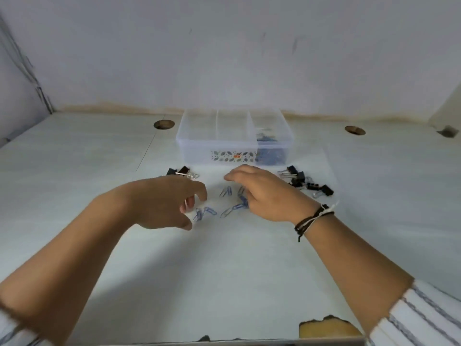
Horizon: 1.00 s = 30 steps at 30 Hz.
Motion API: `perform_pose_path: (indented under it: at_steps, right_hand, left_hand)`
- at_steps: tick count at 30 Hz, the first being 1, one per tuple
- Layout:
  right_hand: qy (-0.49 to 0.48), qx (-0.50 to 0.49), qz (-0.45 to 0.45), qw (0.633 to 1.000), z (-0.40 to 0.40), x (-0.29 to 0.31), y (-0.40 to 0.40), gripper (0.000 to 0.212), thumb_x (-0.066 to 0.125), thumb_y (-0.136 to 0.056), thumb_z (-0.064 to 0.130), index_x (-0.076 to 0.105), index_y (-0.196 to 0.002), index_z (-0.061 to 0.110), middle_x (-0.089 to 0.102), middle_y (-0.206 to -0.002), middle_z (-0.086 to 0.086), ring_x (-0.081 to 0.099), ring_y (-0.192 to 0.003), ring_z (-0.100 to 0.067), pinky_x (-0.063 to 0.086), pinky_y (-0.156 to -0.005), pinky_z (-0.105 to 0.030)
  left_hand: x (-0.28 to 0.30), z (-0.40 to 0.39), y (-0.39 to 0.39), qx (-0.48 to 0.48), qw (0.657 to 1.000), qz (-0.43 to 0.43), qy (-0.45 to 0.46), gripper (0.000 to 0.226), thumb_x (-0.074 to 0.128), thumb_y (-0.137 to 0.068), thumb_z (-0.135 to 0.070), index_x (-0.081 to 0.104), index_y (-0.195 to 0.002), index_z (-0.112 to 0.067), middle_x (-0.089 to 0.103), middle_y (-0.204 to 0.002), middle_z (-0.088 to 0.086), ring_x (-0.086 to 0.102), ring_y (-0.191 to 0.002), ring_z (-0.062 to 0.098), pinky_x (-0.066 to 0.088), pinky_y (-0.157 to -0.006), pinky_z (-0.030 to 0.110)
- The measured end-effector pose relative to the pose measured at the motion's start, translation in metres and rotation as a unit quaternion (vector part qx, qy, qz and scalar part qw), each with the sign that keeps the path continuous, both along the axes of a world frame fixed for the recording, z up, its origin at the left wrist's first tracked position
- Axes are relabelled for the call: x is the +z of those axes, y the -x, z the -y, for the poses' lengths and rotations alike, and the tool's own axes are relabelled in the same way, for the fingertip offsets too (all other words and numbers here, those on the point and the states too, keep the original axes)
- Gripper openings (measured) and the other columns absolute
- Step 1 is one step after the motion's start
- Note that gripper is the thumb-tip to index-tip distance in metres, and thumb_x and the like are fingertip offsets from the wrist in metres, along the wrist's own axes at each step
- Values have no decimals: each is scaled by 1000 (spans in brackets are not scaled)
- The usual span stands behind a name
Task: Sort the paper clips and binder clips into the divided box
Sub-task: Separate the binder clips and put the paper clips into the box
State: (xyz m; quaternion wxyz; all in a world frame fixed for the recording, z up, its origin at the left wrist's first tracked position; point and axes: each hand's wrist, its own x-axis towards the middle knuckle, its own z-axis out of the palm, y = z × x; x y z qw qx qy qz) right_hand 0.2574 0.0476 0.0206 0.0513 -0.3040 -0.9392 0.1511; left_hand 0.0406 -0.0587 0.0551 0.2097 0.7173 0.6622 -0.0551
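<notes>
A clear divided box (189, 143) stands at the back of the table; its right compartment holds blue paper clips (268, 141), and the other two look empty. Several loose blue paper clips (225, 191) lie between my hands. My left hand (169, 201) hovers just above a pair of them (203, 213), fingers loosely curled, thumb and forefinger apart. Palm down, my right hand (264, 193) lies over other clips, its thumb touching a blue one (239, 207). Black binder clips lie in a small group on the left (178, 170) and a larger group on the right (308, 183).
The white table (224, 265) has two round holes, one at the back left (164, 124) and one at the back right (355, 130). A chipped brown patch (326, 329) breaks the front edge. A wall rises right behind the box.
</notes>
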Motion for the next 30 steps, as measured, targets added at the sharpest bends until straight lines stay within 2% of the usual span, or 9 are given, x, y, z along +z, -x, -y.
perform_pose_path:
  at_steps: [4, 7, 9, 12, 14, 19, 22, 26, 30]
  right_hand:
    - [-26, 61, 33, 997, 5, -12, 2, 73, 41, -78, -13, 52, -145, 14, 49, -142, -2, 43, -129, -23, 39, -106, -34]
    - [-19, 58, -2, 998, 8, -13, -5, 64, 43, -83, -9, 56, -141, 14, 54, -134, 0, 47, -124, -21, 42, -103, -34]
    - [-46, 17, -20, 999, 9, -9, -13, 51, 50, -93, 12, 52, -144, 16, 53, -134, 3, 47, -125, -17, 45, -102, -35]
    - [-75, -30, 50, 995, 11, -5, -18, 68, 52, -91, 57, 47, -146, 18, 47, -133, 5, 43, -126, -14, 47, -100, -37]
    - [-52, -34, 72, 995, 12, -8, -14, 71, 54, -87, 68, 54, -138, 18, 46, -124, 3, 44, -117, -15, 48, -95, -37]
    - [-14, -9, 11, 1000, 12, -9, 2, 34, 69, -92, 39, 72, -116, 14, 56, -104, -4, 60, -92, -20, 50, -83, -36]
    - [-24, -3, -5, 1000, 16, -7, 7, 19, 69, -93, 27, 74, -110, 18, 59, -98, 1, 56, -84, -14, 46, -76, -30]
    - [-61, -21, -7, 998, 17, -5, 5, 18, 62, -92, 15, 74, -105, 21, 52, -88, 10, 48, -80, -11, 38, -70, -26]
    - [-39, -65, -38, 996, 13, -2, 0, 20, 65, -86, 10, 78, -97, 18, 62, -80, 11, 57, -73, -8, 47, -68, -22]
  left_hand:
    - [-24, -13, 0, 21, 995, 72, -67, 30, 76, -87, -30, 64, -114, -35, 62, -96, -14, 64, -85, 10, 54, -80, 28]
    - [-37, -24, -8, 17, 984, 97, -147, 25, 73, -90, -27, 69, -115, -29, 63, -93, -12, 58, -81, 0, 40, -68, 9]
    - [-45, -28, -10, 17, 976, 119, -181, 28, 74, -89, -30, 70, -116, -27, 63, -97, -12, 56, -82, -2, 39, -69, 6]
    - [-51, -30, -7, 5, 971, 129, -204, 30, 76, -87, -37, 74, -116, -27, 62, -102, -9, 58, -86, 4, 38, -73, 6]
    - [-53, -30, -7, -6, 969, 117, -216, 30, 76, -87, -35, 75, -116, -27, 62, -107, -7, 60, -90, 9, 35, -74, 3]
    - [-52, -32, -10, -8, 964, 126, -234, 19, 79, -86, -28, 80, -105, -27, 67, -101, -7, 63, -88, 12, 43, -77, 15]
    - [-50, -32, -14, -15, 963, 129, -237, 10, 77, -87, -22, 79, -97, -24, 67, -93, -7, 62, -85, 12, 47, -79, 24]
    - [-54, -31, -18, -33, 967, 99, -231, 2, 68, -93, -18, 70, -93, -17, 63, -89, -4, 59, -84, 19, 49, -79, 33]
    - [-53, -28, -17, -38, 966, 106, -232, 5, 64, -95, -17, 68, -94, -16, 65, -91, -2, 59, -83, 18, 49, -77, 32]
